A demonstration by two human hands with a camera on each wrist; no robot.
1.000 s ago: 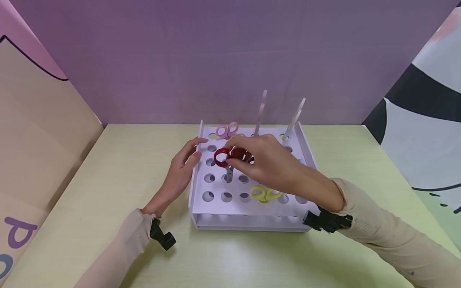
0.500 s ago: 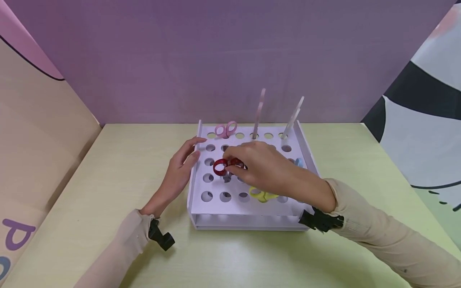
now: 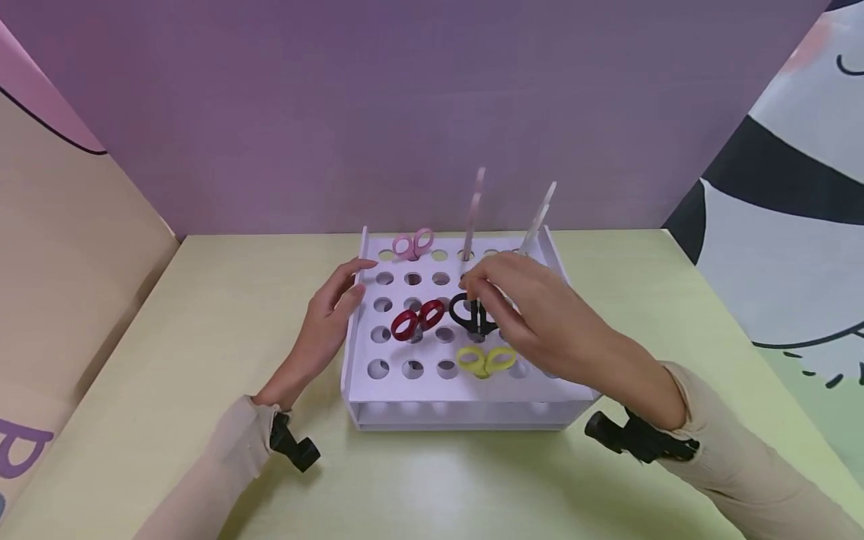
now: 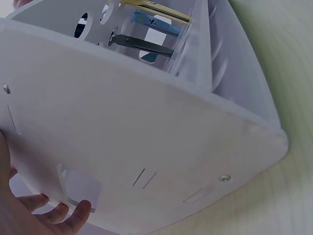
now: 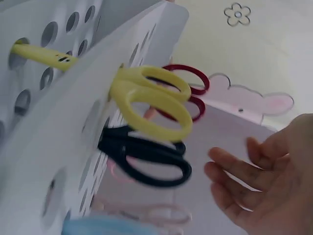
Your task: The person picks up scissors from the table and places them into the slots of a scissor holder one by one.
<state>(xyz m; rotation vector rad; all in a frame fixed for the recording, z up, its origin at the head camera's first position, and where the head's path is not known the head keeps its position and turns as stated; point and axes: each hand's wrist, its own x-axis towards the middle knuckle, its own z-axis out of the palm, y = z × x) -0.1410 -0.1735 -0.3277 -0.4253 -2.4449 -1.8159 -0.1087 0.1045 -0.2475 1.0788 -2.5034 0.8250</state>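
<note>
My left hand [image 3: 322, 319] grips the left side panel of a white rack [image 3: 418, 389] with rows of round holes. Its fingertips reach a cut-out in the panel in the left wrist view. My right hand [image 3: 543, 309] is above the rack with fingers loosely bent, holding nothing; the right wrist view shows the hand [image 5: 266, 178] apart from the handles. Red scissors [image 3: 419, 321] stand handles up in a hole towards the left. Black scissors [image 3: 475, 318] stand close by the right fingertips, partly overlapped by them. Yellow scissors [image 3: 481, 369] stand in the front row.
Small pink scissors [image 3: 414, 253] sit in the back row. Also there, a tall pale pink item [image 3: 474, 210] and a tall whitish item [image 3: 538, 219] rise edge-on. A light blue item [image 5: 107, 225] shows in the right wrist view. A purple wall [image 3: 405, 112] stands behind the table [image 3: 256, 300].
The red scissors went lower into a hole, and my right hand let go of them and moved right, uncovering the black scissors. My left hand kept its place on the rack.
</note>
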